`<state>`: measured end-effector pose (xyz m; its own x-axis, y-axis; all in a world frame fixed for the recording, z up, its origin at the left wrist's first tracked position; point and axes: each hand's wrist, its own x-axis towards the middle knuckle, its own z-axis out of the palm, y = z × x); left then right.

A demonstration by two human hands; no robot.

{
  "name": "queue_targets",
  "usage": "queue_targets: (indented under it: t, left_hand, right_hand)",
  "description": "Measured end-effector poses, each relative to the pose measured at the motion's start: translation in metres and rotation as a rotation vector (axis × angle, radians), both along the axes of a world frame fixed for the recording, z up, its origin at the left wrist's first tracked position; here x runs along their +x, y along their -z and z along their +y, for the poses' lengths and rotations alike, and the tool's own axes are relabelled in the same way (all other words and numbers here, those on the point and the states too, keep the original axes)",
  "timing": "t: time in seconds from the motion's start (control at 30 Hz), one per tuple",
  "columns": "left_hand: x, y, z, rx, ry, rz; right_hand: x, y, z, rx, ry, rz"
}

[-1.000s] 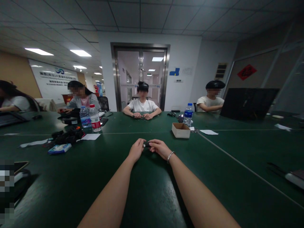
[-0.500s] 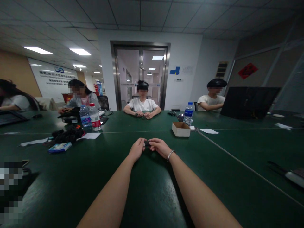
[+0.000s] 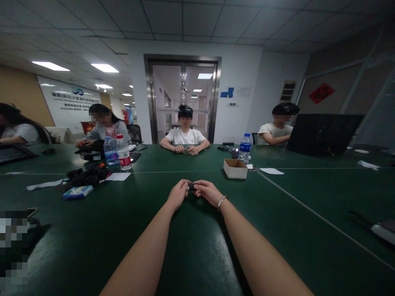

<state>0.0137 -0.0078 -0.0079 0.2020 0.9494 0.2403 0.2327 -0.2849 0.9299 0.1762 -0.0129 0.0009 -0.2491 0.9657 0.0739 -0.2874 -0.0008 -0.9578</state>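
Note:
Between my two hands is a small black object (image 3: 191,186) with a shiny metal bit at its left end; its kind is too small to make out. My left hand (image 3: 179,194) grips the metal end with thumb and fingers. From the other side my right hand (image 3: 208,191), with a silver bracelet (image 3: 221,201) at the wrist, pinches the black end. Both hands are just over the green table (image 3: 197,234). A small open cardboard box (image 3: 235,172) stands beyond my right hand.
Bottles (image 3: 124,154) stand back left, near a black tangled pile (image 3: 88,176) and a blue-white packet (image 3: 77,192). Another water bottle (image 3: 245,149) stands behind the box. A person (image 3: 185,135) sits opposite; a black monitor (image 3: 327,133) is at right.
My hands and the black object have hardly moved. At the back right, the seated person's head has shifted slightly to the right.

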Motion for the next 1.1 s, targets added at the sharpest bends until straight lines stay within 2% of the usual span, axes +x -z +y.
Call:
queue_targets:
  t: [0.4, 0.7, 1.1]
  left_hand:
    - [-0.0004, 0.0051, 0.0045, 0.046, -0.02, 0.028]
    - [-0.0001, 0.0012, 0.0008, 0.022, -0.002, 0.036]
    - [-0.0009, 0.0046, 0.0039, -0.009, 0.0, 0.005]
  right_hand:
    - [0.0001, 0.0005, 0.0007, -0.004, 0.014, 0.001]
    - [0.0015, 0.0014, 0.0019, 0.002, -0.004, -0.019]
    - [0.0006, -0.0001, -0.0002, 0.001, 0.002, -0.013]
